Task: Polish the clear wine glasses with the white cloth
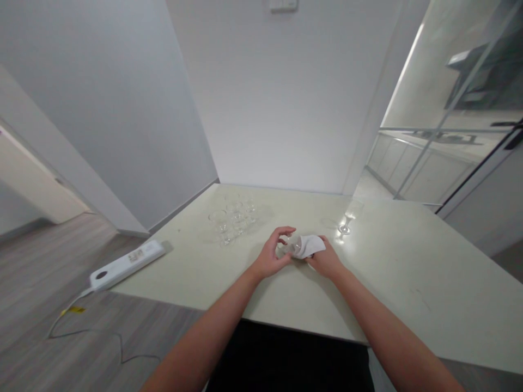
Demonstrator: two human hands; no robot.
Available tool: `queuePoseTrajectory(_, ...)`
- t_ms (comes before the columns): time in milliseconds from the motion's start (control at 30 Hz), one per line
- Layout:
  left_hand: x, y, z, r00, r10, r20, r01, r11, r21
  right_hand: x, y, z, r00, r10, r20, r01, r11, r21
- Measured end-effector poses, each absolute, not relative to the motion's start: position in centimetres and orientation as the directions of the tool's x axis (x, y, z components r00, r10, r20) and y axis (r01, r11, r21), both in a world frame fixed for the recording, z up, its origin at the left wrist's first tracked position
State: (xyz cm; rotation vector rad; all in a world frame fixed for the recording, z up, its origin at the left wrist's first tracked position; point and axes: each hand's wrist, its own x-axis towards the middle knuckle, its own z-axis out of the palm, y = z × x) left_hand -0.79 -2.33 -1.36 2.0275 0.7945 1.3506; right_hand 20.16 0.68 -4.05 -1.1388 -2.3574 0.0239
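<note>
Left hand (271, 255) holds a glass (293, 246) — right hand (328, 262) pinches a white cloth (312, 246) against it. Looks like wiping — next needs gentle turning.

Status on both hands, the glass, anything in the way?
Left hand gripping glass. Right hand holding white cloth against it. Clustered glasses off left, stemmed glass beyond right hand; neither touching the hands.
</note>
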Motion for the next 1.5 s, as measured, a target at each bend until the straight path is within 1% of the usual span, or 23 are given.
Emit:
queuePoseTrajectory(100, -0.7, -2.4, -1.4, 0.286, 0.771, 0.569, 0.176, -0.626, 0.76, 20.2, 0.5, -3.9, -0.508, 0.749, 0.425, 0.734, 0.635, -0.242)
queuePoseTrajectory(200, -0.4, -2.1, -1.7, 0.221, 0.844, 0.488, 0.208, -0.53, 0.822, 20.1, 0.4, -3.7, -0.517, 0.747, 0.418, 0.721, 0.643, -0.258)
queuePoseTrajectory(300, -0.2, -2.0, -1.8, 0.19, 0.893, 0.409, 0.219, -0.444, 0.869, 20.1, 0.4, -3.6, -0.53, 0.722, 0.445, 0.689, 0.672, -0.272)
queuePoseTrajectory(367, -0.1, -2.0, -1.7, 0.179, 0.899, 0.399, 0.221, -0.432, 0.874, 20.1, 0.5, -3.7, -0.535, 0.703, 0.468, 0.667, 0.692, -0.277)
queuePoseTrajectory(600, -0.1, -2.1, -1.6, 0.155, 0.883, 0.442, 0.224, -0.467, 0.855, 20.3, 0.7, -4.2, -0.557, 0.687, 0.466, 0.649, 0.711, -0.271)
queuePoseTrajectory(767, -0.4, -2.1, -1.7, 0.189, 0.808, 0.558, 0.22, -0.589, 0.778, 20.3, 0.6, -4.3, -0.568, 0.682, 0.46, 0.638, 0.718, -0.278)
queuePoseTrajectory(867, -0.5, -2.1, -1.8, 0.193, 0.779, 0.597, 0.233, -0.627, 0.743, 20.4, 0.7, -4.5, -0.565, 0.671, 0.48, 0.628, 0.727, -0.278)
queuePoseTrajectory(1033, -0.5, -2.0, -1.8, 0.175, 0.787, 0.592, 0.246, -0.617, 0.747, 20.9, 1.1, -5.1, -0.563, 0.661, 0.496, 0.614, 0.736, -0.285)
queuePoseTrajectory(1167, -0.5, -2.0, -1.7, 0.184, 0.784, 0.592, 0.233, -0.62, 0.749, 21.4, 1.5, -5.8, -0.53, 0.657, 0.536, 0.614, 0.733, -0.292)
queuePoseTrajectory(1233, -0.5, -2.1, -1.7, 0.181, 0.776, 0.605, 0.252, -0.631, 0.734, 21.6, 1.7, -6.0, -0.508, 0.661, 0.552, 0.597, 0.732, -0.328)
queuePoseTrajectory(1267, -0.5, -2.1, -1.7, 0.172, 0.772, 0.611, 0.269, -0.634, 0.725, 21.7, 1.8, -5.9, -0.479, 0.674, 0.563, 0.586, 0.723, -0.366)
queuePoseTrajectory(1333, -0.6, -2.2, -1.7, 0.137, 0.77, 0.623, 0.307, -0.631, 0.712, 22.0, 2.0, -5.4, -0.386, 0.713, 0.585, 0.549, 0.687, -0.476)
queuePoseTrajectory(1433, -0.7, -2.2, -1.7, 0.052, 0.773, 0.633, 0.342, -0.609, 0.716, 22.4, 2.2, -3.9, -0.221, 0.765, 0.606, 0.437, 0.633, -0.639)
queuePoseTrajectory(1500, -0.8, -2.2, -1.7, -0.007, 0.763, 0.646, 0.337, -0.607, 0.72, 22.6, 2.2, -3.0, -0.073, 0.818, 0.571, 0.363, 0.555, -0.749)
